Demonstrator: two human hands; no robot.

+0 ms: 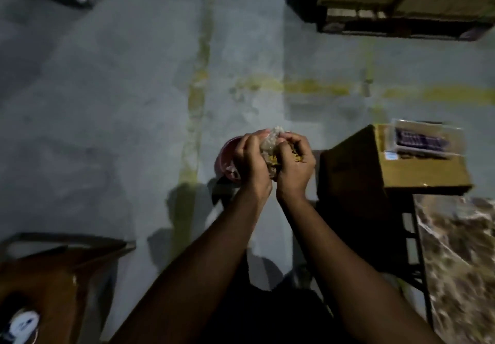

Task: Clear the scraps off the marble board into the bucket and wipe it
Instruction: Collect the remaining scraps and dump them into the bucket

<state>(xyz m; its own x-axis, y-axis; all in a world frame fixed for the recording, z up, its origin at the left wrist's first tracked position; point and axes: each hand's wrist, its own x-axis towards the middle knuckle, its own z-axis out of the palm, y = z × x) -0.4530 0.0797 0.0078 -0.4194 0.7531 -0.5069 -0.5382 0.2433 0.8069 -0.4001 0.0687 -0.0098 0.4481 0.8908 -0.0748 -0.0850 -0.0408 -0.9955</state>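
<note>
Pink bucket sits on the floor under both hands, left hand and right hand, whose curled fingers clutch a bundle of scraps.

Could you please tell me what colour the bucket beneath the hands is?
Pink, seen in the head view: the bucket.
</note>
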